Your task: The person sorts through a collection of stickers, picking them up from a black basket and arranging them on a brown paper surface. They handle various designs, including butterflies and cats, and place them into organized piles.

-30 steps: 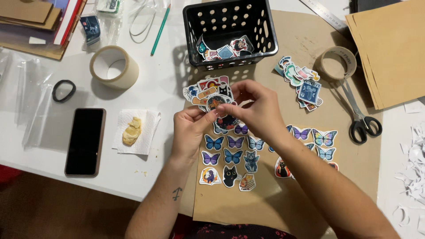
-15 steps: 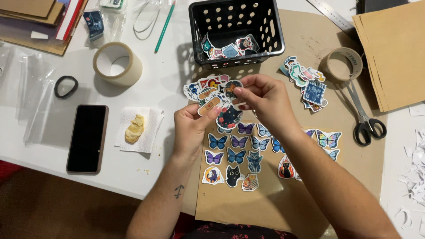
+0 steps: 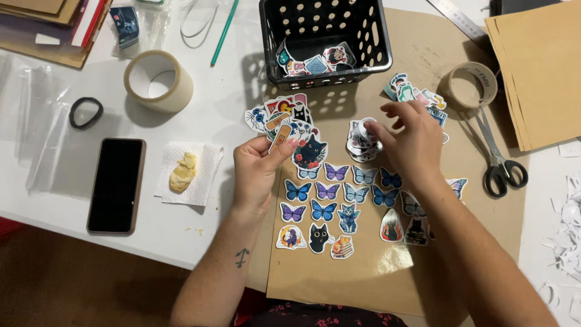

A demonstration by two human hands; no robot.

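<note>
A: What are the hands doing?

B: The left hand (image 3: 257, 172) pinches a fan of die-cut stickers (image 3: 284, 121) between thumb and fingers, raised just above the white tabletop (image 3: 200, 97). The right hand (image 3: 411, 142) curls its fingertips onto a small sticker pile (image 3: 362, 142) lying on the brown paper sheet (image 3: 375, 272).

A: What lies nearby?

B: Rows of butterfly stickers (image 3: 327, 191) sit between the hands; a black perforated basket (image 3: 363, 54) stands beyond.
</note>
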